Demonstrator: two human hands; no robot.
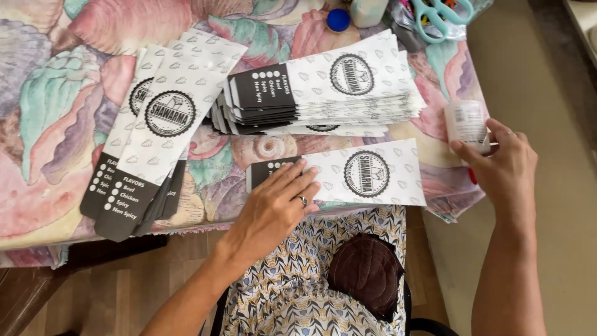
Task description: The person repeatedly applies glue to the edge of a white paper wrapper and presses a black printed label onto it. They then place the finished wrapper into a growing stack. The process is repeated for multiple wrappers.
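Observation:
My left hand (277,202), a ring on one finger, lies flat on the dark end of a single white paper sleeve (367,174) with a round black stamp, at the table's near edge. My right hand (504,165) grips a small white cylinder, a glue stick (466,124), at the table's right edge. A thick stack of the same sleeves (323,93) lies just beyond the single one. Another fanned pile of sleeves (152,130) rests to the left.
The table wears a pastel shell-patterned cloth (50,124). Teal-handled scissors (438,14), a blue bottle cap (338,20) and a pale container (367,9) sit at the far edge. A dark brown round cushion (367,274) lies on my patterned lap below.

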